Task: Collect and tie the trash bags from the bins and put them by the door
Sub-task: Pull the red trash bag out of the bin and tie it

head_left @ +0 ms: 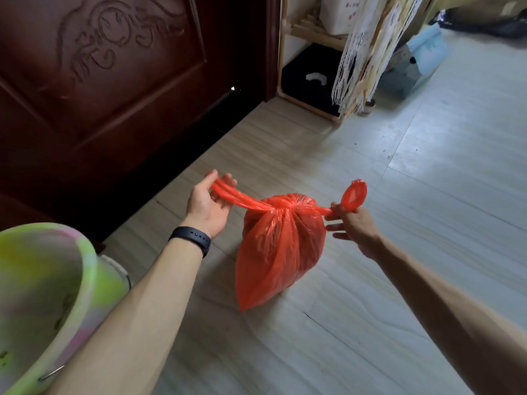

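A full red trash bag stands on the pale floor in the middle of the view, its neck gathered into a knot at the top. Two handle loops stretch sideways from the knot. My left hand, with a black band on the wrist, holds the left loop over its fingers. My right hand pinches the right loop, whose end sticks up above the fingers. The dark carved wooden door fills the upper left, a short way behind the bag.
A green and pink plastic bin with a wire handle sits at the lower left by my left forearm. A wooden shelf with a black box and hanging lace stands at the top centre. A light blue box lies beyond it.
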`<state>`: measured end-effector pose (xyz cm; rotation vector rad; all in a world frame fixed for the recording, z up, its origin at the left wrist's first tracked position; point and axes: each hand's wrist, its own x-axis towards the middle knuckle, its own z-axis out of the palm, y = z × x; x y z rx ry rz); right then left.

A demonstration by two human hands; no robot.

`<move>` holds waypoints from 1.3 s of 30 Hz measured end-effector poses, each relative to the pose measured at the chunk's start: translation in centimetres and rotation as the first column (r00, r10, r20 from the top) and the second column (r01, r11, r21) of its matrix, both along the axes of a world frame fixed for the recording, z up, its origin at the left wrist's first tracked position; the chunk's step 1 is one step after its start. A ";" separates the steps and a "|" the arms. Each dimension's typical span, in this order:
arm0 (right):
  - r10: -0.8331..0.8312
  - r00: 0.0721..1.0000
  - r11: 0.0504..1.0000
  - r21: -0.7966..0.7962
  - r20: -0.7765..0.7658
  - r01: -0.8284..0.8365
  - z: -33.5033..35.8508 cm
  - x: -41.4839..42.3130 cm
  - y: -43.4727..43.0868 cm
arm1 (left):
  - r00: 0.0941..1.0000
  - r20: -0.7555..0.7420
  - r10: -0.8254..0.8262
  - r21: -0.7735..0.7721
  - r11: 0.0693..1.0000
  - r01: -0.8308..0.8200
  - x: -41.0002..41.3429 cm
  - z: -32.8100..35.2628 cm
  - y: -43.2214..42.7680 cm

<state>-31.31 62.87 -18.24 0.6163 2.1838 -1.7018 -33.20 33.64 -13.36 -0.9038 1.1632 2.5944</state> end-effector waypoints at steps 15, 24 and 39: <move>0.197 0.958 0.980 0.053 -0.209 -0.190 -0.3 -0.4 -4.3 | 0.993 0.113 0.044 -0.220 0.975 -0.018 1.0 -4.3 4.4; 0.343 0.827 0.911 0.374 -0.445 -0.177 0.0 -1.5 -7.1 | 0.979 0.072 0.190 -0.203 0.964 -0.173 0.4 -4.9 4.4; 0.099 0.942 0.968 0.252 -0.320 -0.016 0.0 -2.1 -8.6 | 0.954 0.272 0.124 -0.544 0.838 0.046 3.3 -4.1 3.6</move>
